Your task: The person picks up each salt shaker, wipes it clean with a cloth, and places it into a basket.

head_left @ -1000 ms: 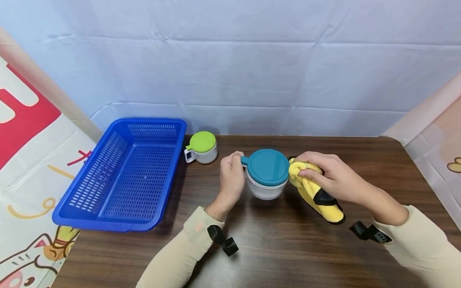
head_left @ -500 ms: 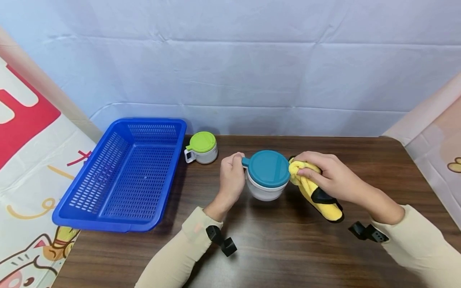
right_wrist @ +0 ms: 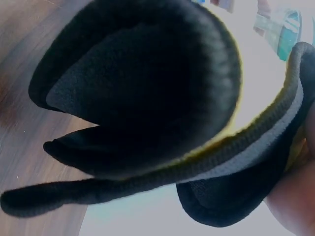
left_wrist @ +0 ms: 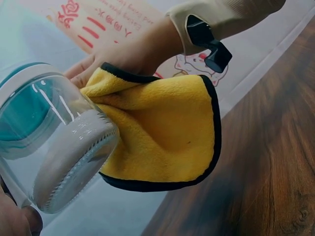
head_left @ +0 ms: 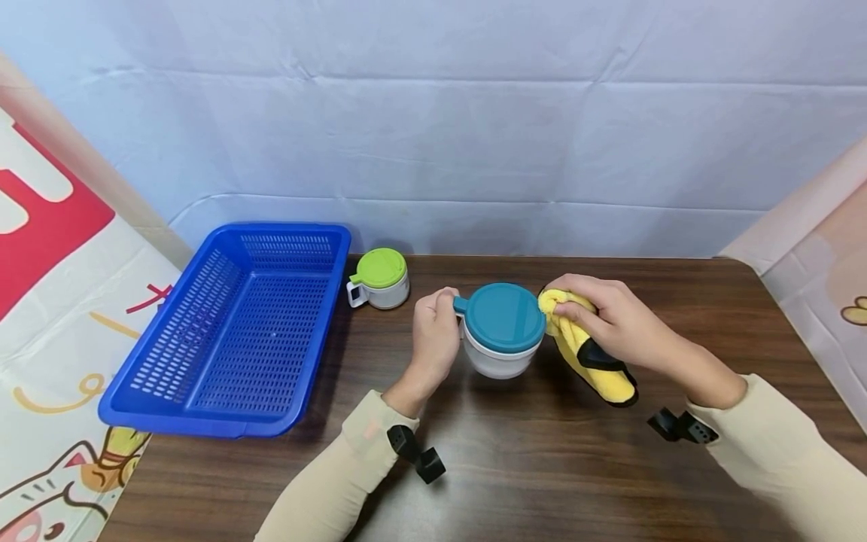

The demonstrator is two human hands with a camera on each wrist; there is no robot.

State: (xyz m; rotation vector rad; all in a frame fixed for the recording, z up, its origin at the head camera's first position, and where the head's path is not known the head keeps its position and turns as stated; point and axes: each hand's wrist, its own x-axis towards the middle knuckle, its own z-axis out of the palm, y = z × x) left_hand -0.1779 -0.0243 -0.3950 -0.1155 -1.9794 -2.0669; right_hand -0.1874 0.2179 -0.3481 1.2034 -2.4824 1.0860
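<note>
A clear glass jar (head_left: 500, 364) with a teal lid (head_left: 506, 318) is held up over the table in the head view. My left hand (head_left: 435, 331) grips its handle on the left side. Pinched in my right hand (head_left: 622, 322) is a yellow cloth (head_left: 612, 385) with black edging, bunched at the jar's right side near the lid. The left wrist view has the jar (left_wrist: 74, 152) tilted, its ridged base toward the camera, and the cloth (left_wrist: 167, 128) hanging beside it. Folds of the cloth (right_wrist: 147, 73) fill most of the right wrist view.
A smaller jar (head_left: 387, 295) with a green lid and white handle stands at the back of the table, left of my left hand. Left of that sits a blue perforated basket (head_left: 314, 376). A pale cloth backdrop (head_left: 460, 150) rises behind the wooden table (head_left: 542, 482).
My right hand has shifted slightly up and left with the cloth along the jar's side. The jar has dipped slightly toward me in my left hand, which stays on the handle.
</note>
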